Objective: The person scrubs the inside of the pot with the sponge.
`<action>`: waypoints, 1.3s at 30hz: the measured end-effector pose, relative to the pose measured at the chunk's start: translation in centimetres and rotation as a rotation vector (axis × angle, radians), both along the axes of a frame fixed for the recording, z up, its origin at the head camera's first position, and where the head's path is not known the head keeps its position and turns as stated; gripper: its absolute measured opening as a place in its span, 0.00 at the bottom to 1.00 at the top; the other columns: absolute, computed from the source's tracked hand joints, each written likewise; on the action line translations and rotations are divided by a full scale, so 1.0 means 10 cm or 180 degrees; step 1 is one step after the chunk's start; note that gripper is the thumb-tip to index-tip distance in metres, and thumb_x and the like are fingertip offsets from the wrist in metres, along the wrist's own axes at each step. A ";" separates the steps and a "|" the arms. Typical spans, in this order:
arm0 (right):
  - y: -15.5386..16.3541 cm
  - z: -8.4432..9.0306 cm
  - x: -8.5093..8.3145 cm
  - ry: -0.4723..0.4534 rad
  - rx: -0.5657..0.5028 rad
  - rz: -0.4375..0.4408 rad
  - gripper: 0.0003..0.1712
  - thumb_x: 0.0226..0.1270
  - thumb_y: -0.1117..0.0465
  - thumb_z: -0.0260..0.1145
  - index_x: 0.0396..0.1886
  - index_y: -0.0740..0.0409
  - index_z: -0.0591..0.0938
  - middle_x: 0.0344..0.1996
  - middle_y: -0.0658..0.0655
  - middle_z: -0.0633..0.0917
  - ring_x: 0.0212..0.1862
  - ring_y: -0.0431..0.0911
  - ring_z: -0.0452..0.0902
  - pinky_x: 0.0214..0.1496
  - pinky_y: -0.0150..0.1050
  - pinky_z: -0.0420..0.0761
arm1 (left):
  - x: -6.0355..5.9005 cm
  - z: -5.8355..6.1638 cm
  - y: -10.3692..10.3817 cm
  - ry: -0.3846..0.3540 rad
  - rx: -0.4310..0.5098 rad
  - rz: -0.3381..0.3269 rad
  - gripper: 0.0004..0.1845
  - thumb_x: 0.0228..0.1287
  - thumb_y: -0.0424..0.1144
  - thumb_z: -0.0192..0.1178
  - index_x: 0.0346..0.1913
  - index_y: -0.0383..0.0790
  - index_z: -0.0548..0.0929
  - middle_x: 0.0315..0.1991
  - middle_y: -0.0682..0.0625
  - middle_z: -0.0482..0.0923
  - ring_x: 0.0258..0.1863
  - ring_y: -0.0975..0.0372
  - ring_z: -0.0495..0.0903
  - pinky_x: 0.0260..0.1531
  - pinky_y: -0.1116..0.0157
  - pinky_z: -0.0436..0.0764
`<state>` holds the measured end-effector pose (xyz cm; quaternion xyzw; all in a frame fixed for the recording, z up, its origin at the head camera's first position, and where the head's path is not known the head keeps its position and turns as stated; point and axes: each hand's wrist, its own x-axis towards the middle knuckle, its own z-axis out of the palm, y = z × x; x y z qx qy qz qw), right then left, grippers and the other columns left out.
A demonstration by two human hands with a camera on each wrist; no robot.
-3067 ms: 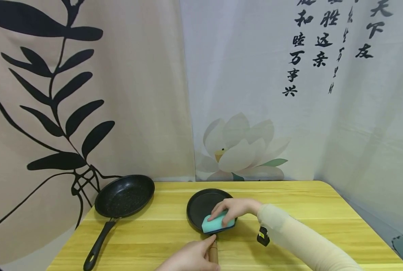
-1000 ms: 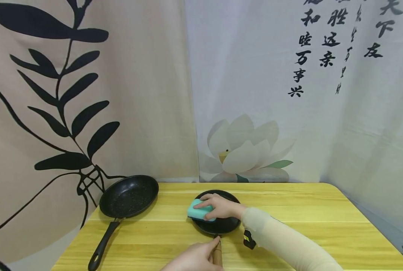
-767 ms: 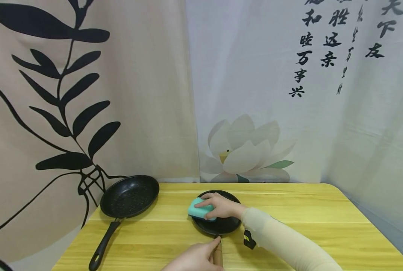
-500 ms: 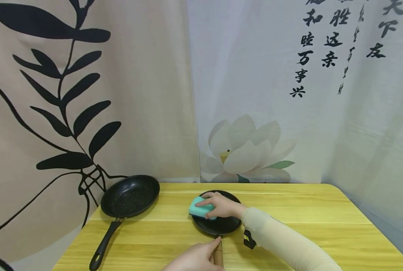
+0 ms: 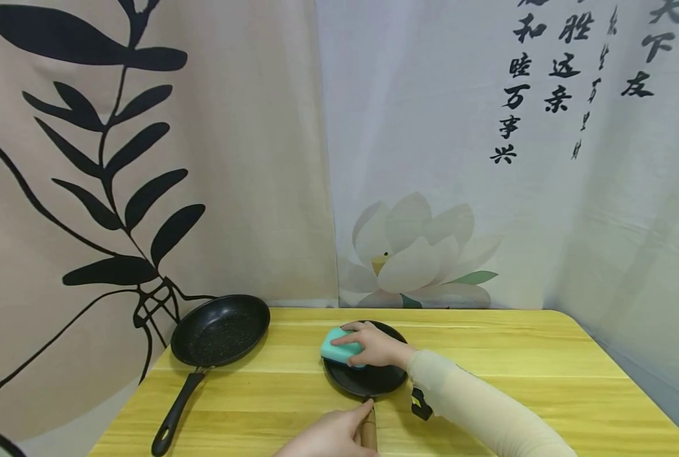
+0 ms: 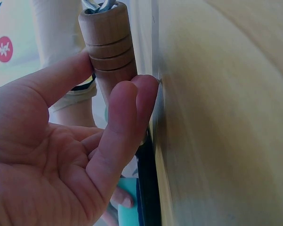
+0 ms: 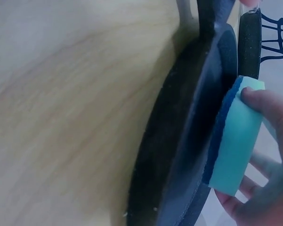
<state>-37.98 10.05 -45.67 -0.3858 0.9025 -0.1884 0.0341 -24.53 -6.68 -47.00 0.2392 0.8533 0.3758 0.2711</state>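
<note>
1. The right hand [image 5: 376, 349] grips a teal sponge [image 5: 335, 349], thumb and fingers spread round its sides; its dark blue scouring layer faces into the small black frying pan [image 5: 368, 383].
2. The sponge lies to the left of the right hand's palm, over the pan's left part; whether the whole scouring face touches the pan cannot be told.
3. The left hand [image 5: 332, 435] pinches the pan's wooden handle [image 5: 369, 433] between thumb and fingers. The handle's long axis runs from the pan towards the person, so the left hand is nearer the handle and the right nearer the pan's dish.
4. The small pan rests on a yellow wood-grain bench [image 5: 499, 368], near its far edge.
5. A larger black frying pan [image 5: 219, 331] stands well apart at the bench's left, its handle slanting towards the person.
6. Behind hangs a printed curtain [image 5: 259, 158] with leaves, a lotus and Chinese characters.
</note>
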 end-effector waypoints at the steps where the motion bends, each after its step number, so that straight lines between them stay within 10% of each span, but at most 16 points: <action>1: 0.00 0.00 0.00 0.0005 0.0001 -0.0003 0.29 0.64 0.54 0.69 0.65 0.40 0.76 0.70 0.59 0.65 0.67 0.60 0.60 0.62 0.55 0.68 | -0.03 -0.05 0.00 0.0011 -0.0017 -0.0010 0.47 0.56 0.57 0.69 0.72 0.34 0.63 0.22 0.52 0.77 0.20 0.63 0.76 0.21 0.65 0.73; 11: 0.04 0.00 0.02 0.0054 0.0070 -0.0072 0.29 0.64 0.54 0.69 0.65 0.38 0.76 0.70 0.58 0.65 0.68 0.60 0.59 0.62 0.56 0.67 | -0.43 -0.82 -0.08 -0.0178 0.0288 -0.0155 0.52 0.48 0.64 0.70 0.74 0.48 0.61 0.23 0.50 0.80 0.20 0.59 0.78 0.18 0.63 0.74; 19: 0.07 -0.03 0.02 0.0156 0.0193 -0.0046 0.29 0.63 0.56 0.69 0.65 0.40 0.77 0.69 0.60 0.66 0.67 0.63 0.60 0.63 0.58 0.66 | -0.48 -0.90 -0.08 -0.0207 0.0290 -0.0226 0.52 0.49 0.65 0.69 0.75 0.48 0.60 0.23 0.49 0.81 0.19 0.57 0.79 0.16 0.61 0.74; 24: 0.08 -0.05 0.00 0.0182 0.0227 -0.0084 0.29 0.64 0.55 0.69 0.65 0.38 0.76 0.70 0.59 0.65 0.67 0.60 0.61 0.61 0.55 0.69 | -0.43 -0.83 -0.08 -0.0187 0.0309 -0.0200 0.51 0.50 0.64 0.69 0.75 0.48 0.60 0.23 0.51 0.80 0.19 0.59 0.77 0.17 0.63 0.73; 32: 0.12 -0.09 -0.08 0.0166 0.0272 -0.0166 0.30 0.63 0.54 0.70 0.65 0.36 0.76 0.70 0.58 0.65 0.67 0.62 0.61 0.60 0.54 0.71 | -0.07 -0.11 -0.02 -0.0069 -0.0005 -0.0141 0.47 0.57 0.58 0.67 0.74 0.39 0.61 0.22 0.54 0.78 0.19 0.64 0.76 0.20 0.67 0.73; 39: 0.13 -0.07 -0.09 0.0209 0.0274 -0.0163 0.29 0.63 0.54 0.70 0.64 0.38 0.77 0.69 0.59 0.66 0.67 0.61 0.62 0.60 0.56 0.70 | -0.04 -0.10 -0.01 -0.0004 0.0050 -0.0035 0.46 0.56 0.56 0.69 0.72 0.37 0.63 0.21 0.52 0.77 0.18 0.63 0.74 0.19 0.65 0.72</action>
